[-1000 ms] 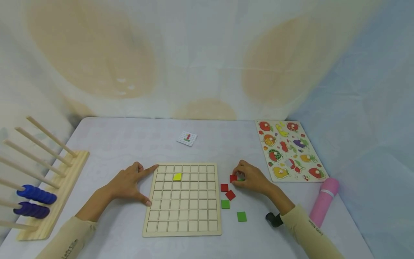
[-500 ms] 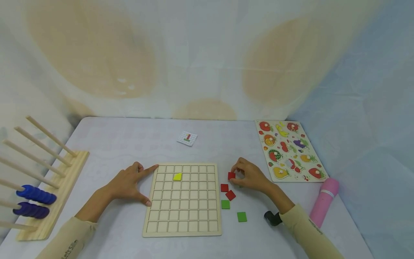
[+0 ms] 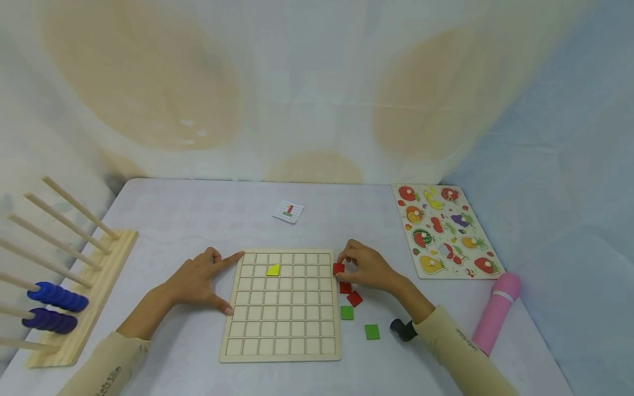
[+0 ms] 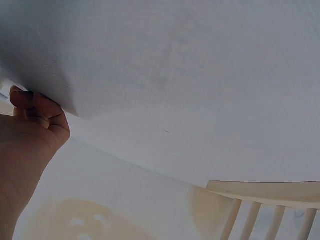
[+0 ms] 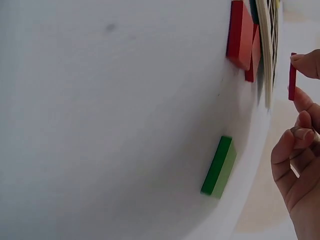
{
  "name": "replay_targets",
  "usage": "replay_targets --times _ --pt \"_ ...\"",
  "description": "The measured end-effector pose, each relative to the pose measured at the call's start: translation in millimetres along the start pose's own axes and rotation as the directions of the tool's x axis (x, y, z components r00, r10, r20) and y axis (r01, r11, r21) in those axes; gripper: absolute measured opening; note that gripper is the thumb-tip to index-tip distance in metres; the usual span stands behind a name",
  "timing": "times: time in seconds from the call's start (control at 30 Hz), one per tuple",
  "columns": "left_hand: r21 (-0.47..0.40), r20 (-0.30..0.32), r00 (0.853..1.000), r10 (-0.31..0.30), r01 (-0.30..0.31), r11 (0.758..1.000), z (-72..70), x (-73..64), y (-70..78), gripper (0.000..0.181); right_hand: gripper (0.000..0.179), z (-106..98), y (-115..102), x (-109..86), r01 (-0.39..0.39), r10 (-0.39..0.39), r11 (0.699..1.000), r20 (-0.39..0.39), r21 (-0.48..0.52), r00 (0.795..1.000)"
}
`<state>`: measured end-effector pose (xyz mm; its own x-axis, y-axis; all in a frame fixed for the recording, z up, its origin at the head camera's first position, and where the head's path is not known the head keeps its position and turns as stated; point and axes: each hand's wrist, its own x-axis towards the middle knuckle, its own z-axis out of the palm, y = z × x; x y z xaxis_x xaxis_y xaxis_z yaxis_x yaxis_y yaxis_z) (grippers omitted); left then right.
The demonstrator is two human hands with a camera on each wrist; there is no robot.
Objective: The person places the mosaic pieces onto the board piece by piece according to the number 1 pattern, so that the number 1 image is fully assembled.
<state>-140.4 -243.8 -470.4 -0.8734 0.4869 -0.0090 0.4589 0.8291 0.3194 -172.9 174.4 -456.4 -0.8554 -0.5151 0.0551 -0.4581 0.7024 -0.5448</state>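
Note:
My right hand (image 3: 369, 268) pinches a red square tile (image 3: 339, 268) between thumb and index finger, beside the right edge of the wooden grid board (image 3: 329, 356). In the right wrist view that red tile (image 5: 292, 77) is seen edge-on, off the table. My left hand (image 3: 194, 280) touches the board's left side, index finger at the upper corner and thumb lower down. One yellow tile (image 3: 273, 270) sits in the board's second row. Right of the board lie two red tiles (image 3: 354, 298), a green tile (image 3: 346, 313) and another green tile (image 3: 372, 332).
A small pattern card (image 3: 288, 211) lies behind the board. At the left stands a wooden peg rack (image 3: 110, 254) with blue and purple rings. A fruit puzzle board (image 3: 446, 231) and a pink cylindrical object (image 3: 497, 313) lie at the right. A black object (image 3: 403, 330) shows at my right sleeve.
My right hand has taken up the red tile and carried it left to the board's right edge. The left hand stays at the board's left side.

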Motion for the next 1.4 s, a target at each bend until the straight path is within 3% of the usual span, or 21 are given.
replay_targets --times 0.27,0.7,1.0,1.17,1.4 --pt "0.004 0.039 0.999 -0.035 0.035 0.999 1.0 0.4 -3.8 0.124 0.02 5.2 -16.9 13.0 0.072 -0.072 0.997 0.057 -0.011 0.996" --pt "0.007 0.048 0.998 -0.049 0.049 0.999 2.3 1.6 -2.7 0.125 0.023 14.9 -45.9 32.0 0.09 -0.089 0.996 0.121 -0.007 0.989" --pt "0.001 0.056 0.997 -0.052 0.052 0.999 -0.6 0.9 -1.0 0.125 0.026 31.4 -61.5 50.2 0.179 -0.16 0.978 0.16 -0.109 0.974" --pt "0.001 0.056 0.997 -0.054 0.054 0.999 -1.2 1.9 -0.2 0.125 0.026 39.2 -68.9 57.7 0.191 -0.162 0.966 0.166 -0.172 0.973" --pt "0.004 0.052 0.997 -0.054 0.054 0.999 -0.5 0.9 -0.4 0.124 0.026 49.0 -75.8 59.4 0.247 -0.226 0.938 0.109 -0.245 0.968"
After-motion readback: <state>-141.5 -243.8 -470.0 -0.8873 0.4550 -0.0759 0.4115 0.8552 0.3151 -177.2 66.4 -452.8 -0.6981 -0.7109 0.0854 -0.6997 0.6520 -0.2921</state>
